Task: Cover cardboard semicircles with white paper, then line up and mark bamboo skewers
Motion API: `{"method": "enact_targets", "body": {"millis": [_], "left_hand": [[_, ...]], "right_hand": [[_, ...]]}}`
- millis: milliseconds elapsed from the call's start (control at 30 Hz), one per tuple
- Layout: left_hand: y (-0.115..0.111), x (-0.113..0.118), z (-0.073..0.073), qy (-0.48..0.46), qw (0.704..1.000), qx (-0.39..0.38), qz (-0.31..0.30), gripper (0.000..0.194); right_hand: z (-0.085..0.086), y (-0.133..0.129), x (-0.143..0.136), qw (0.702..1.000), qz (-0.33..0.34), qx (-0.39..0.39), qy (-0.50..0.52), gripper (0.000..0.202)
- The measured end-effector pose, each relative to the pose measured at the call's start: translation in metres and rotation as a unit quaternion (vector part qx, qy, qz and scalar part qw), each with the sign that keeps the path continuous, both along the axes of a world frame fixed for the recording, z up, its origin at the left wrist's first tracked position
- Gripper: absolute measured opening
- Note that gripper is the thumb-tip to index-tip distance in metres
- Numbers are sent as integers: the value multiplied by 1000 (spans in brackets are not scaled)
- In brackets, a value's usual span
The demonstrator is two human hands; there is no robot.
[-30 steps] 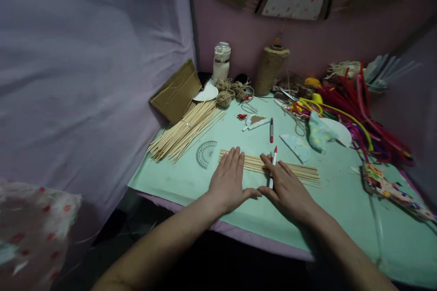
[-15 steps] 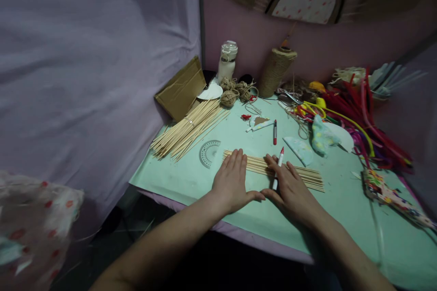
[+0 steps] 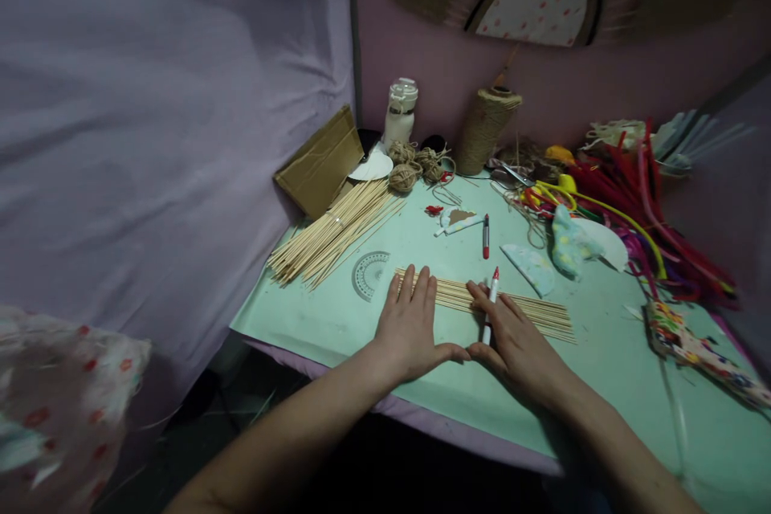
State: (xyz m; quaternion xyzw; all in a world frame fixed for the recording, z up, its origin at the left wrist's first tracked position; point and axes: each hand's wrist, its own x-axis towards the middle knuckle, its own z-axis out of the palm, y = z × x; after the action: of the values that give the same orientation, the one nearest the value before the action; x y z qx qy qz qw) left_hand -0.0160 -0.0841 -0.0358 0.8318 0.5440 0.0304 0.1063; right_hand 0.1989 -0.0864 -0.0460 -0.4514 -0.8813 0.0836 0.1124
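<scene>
A row of thin bamboo skewers lies side by side on the pale green table. My left hand is palm down on the row's left end, fingers stretched out and slightly apart. My right hand rests its fingers on the middle of the row, and a white marker with a red tip is held among them, tip pointing away. The two thumbs point at each other and nearly touch. Beyond the skewers lies another red marker. A clear protractor is left of my left hand.
A tied bundle of skewers lies at left by folded cardboard. Twine balls, a white bottle and a twine cone stand behind. Scissors, red pipe cleaners and a patterned pouch are at right.
The fingers of my left hand have spread a little farther apart on the skewers. My right hand keeps the marker in nearly the same place. The camera view has shifted slightly.
</scene>
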Motion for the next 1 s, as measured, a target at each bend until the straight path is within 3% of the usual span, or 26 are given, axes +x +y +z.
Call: {"method": "enact_targets", "body": {"millis": [433, 667, 1000], "left_hand": [[0, 0, 1, 2, 1000, -6, -8, 123], [0, 0, 5, 18, 1000, -15, -7, 116], [0, 0, 4, 5, 1000, -10, -11, 114]], "right_hand": [[3, 0, -1, 1000, 12, 10, -12, 68], [3, -2, -5, 999, 30, -11, 8, 83], [4, 0, -4, 999, 26, -4, 32, 80]]}}
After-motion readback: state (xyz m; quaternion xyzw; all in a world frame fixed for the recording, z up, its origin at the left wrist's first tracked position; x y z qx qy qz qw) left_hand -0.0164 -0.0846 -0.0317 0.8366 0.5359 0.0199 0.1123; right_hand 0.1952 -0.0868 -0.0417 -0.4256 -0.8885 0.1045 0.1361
